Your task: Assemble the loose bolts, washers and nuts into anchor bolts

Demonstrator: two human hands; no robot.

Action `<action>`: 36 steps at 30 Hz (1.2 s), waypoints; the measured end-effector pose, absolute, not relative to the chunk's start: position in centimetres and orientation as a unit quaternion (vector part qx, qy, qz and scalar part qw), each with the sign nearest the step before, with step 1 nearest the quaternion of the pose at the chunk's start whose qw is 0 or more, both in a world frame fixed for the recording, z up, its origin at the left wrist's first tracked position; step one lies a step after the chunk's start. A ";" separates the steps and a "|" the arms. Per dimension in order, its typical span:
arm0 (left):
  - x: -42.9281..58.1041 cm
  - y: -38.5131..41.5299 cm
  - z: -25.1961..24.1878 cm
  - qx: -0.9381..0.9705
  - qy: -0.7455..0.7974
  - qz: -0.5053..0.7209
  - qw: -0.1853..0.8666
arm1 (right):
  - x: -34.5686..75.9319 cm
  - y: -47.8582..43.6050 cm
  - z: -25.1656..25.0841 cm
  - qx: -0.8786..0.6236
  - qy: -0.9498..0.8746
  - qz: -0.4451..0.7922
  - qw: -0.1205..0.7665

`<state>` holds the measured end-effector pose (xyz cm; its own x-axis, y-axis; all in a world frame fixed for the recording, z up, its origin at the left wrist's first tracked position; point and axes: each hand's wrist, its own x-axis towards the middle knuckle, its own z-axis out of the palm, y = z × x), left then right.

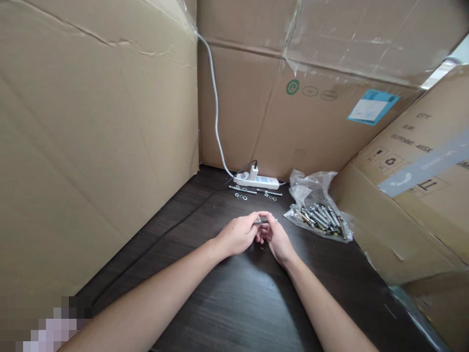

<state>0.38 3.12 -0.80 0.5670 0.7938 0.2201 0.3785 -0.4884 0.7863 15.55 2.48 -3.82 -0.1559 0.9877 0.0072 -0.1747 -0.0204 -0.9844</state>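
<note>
My left hand [240,234] and my right hand [279,238] meet over the dark tabletop, both closed on one metal expansion bolt [262,221]. The bolt lies roughly level between my fingertips, its right end showing past my right fingers; much of it is hidden. Beyond my hands lie two long bolt parts, a left rod [242,189] and a right rod [269,192]. Small nuts and washers [241,196] sit in front of the left rod, with more washers [270,197] by the right one. A clear plastic bag [318,208] at the right holds several expansion bolts [324,218].
A white power strip [256,181] with a plugged-in white adapter [253,172] lies at the back. A black cable [161,238] crosses the table on the left. Large cardboard boxes stand at the left [98,137], back [242,107] and right [410,220].
</note>
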 end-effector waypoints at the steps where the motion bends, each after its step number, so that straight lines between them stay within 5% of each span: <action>1: 0.4 3.1 -0.9 0.810 0.361 0.296 0.355 | 15.6 2.5 -3.9 -0.417 -0.482 0.584 0.502; 14: 1.0 2.6 -1.4 0.787 0.368 0.288 0.402 | 14.7 1.4 -2.9 -0.467 -0.615 0.435 0.463; 26: 0.8 4.3 -1.3 0.549 0.313 0.424 0.649 | 15.3 4.1 -3.2 -0.483 -0.611 0.392 0.490; 31: 0.7 4.6 -2.0 0.507 0.321 0.420 0.681 | 15.2 9.4 -2.6 -0.627 -0.694 0.168 0.311; 36: 0.8 4.3 -2.2 0.530 0.331 0.408 0.666 | 13.9 12.6 -2.8 -0.650 -0.704 0.138 0.248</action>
<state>0.77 4.34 -2.19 0.4490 0.8935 -0.0083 -0.1919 0.1055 0.9757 13.85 12.63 -2.82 -0.0309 0.9851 0.1693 0.8479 0.1155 -0.5175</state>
